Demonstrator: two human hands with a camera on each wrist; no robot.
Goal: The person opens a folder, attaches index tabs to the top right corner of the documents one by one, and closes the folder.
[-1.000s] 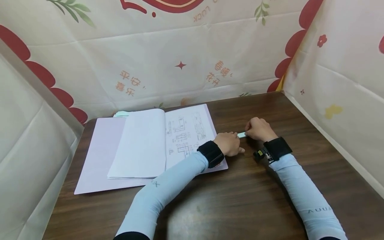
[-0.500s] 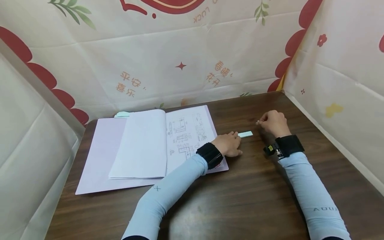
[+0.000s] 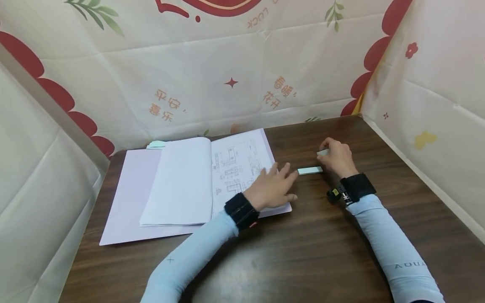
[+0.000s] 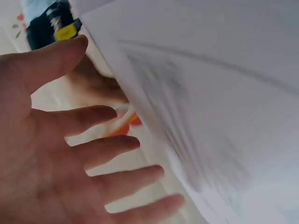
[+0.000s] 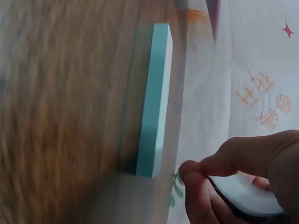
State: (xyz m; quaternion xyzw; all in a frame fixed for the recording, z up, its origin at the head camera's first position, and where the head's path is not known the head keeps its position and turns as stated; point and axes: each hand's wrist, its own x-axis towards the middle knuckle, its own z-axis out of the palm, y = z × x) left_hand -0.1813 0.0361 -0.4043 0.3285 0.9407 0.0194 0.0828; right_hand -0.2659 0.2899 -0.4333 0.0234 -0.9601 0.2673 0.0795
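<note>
A slim pale-green sticky note pad (image 3: 310,170) lies on the table just right of the open folder (image 3: 129,198); in the right wrist view its green top and white side show. Up and to the right of the pad, my right hand (image 3: 336,158) pinches a small pale slip of paper (image 3: 323,152) between thumb and fingertips. My left hand (image 3: 270,187), palm down with fingers spread, hovers over the folder's lower right edge and holds nothing. In the left wrist view the left hand (image 4: 70,154) is beside the blurred drawing page (image 4: 224,93).
Pale-green paper edges (image 3: 156,144) stick out at the folder's top left. White blank sheets (image 3: 178,185) are turned to the left, and line drawings show on the right page (image 3: 242,155). Printed cloth walls (image 3: 227,50) stand behind and at both sides of the brown table (image 3: 273,261).
My right hand has lifted off the pad, moved right, then swung slightly back with the pale slip. My left hand has let go of the pad, drawn back leftward and spread its fingers.
</note>
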